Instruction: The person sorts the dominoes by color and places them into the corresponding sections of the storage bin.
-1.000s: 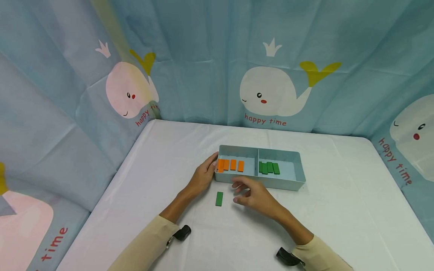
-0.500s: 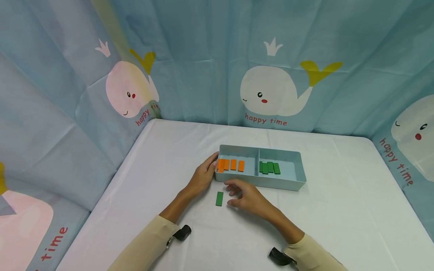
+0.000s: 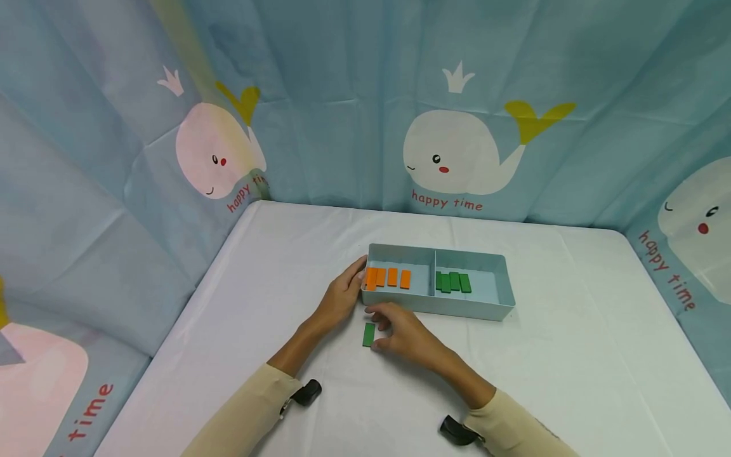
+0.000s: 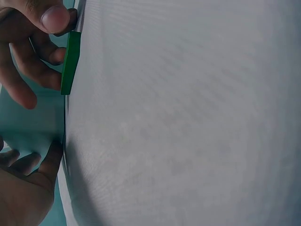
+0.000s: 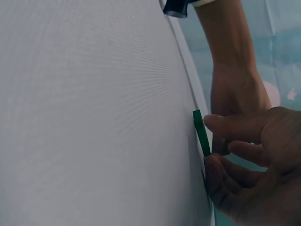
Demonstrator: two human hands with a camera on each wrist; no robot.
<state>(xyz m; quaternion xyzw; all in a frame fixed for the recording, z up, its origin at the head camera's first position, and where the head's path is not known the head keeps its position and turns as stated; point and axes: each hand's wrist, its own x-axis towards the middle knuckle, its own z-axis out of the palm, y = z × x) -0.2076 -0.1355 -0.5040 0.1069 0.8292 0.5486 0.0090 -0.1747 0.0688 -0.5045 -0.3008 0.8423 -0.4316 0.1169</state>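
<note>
A small flat green tile [image 3: 368, 334] lies on the white cloth in front of a grey-blue two-part box [image 3: 474, 309]. My right hand [image 3: 402, 333] reaches over its right side, thumb at the near right edge and curved fingers past the far end. In the right wrist view, the thumb and fingertips come close to either end of the green tile [image 5: 201, 133], with a gap between them. My left hand [image 3: 338, 301] grips the box's left end. Several orange tiles [image 3: 393, 277] lie in the box's left compartment, several green tiles [image 3: 454, 282] in the right one.
A thin divider [image 3: 435, 270] splits the box. White cloth [image 3: 571, 355] covers the table, and a blue curtain [image 3: 342, 127] with whale prints stands behind and at the sides. Both wrists carry a black camera, the left camera [image 3: 307, 393] nearer the table's middle.
My right hand has moved left, from beside the green tile to right over its edge. The left hand, the box and the tiles stay where they were.
</note>
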